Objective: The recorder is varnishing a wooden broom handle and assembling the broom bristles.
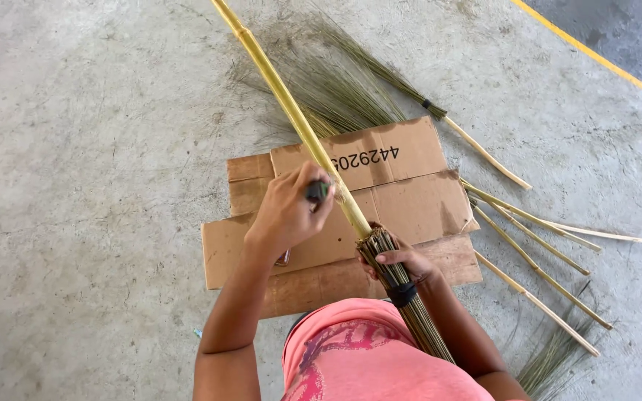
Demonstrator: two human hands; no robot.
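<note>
While gripped, broom point(399, 286) crosses cardboard point(410, 200).

Bare concrete floor point(76, 148) lies open leftward — loose sticks point(536, 260) and grass bundles point(336, 89) crowd the right.

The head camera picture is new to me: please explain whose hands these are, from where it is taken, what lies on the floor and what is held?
The picture comes from a camera on the person's head, looking down at their own two bare hands. The left hand holds a small dark tool against a long bamboo pole. The right hand grips a bundle of grass stalks at the pole's end, bound with a dark band. On the concrete floor lie flattened cardboard, loose green grass and several thin sticks.
</note>
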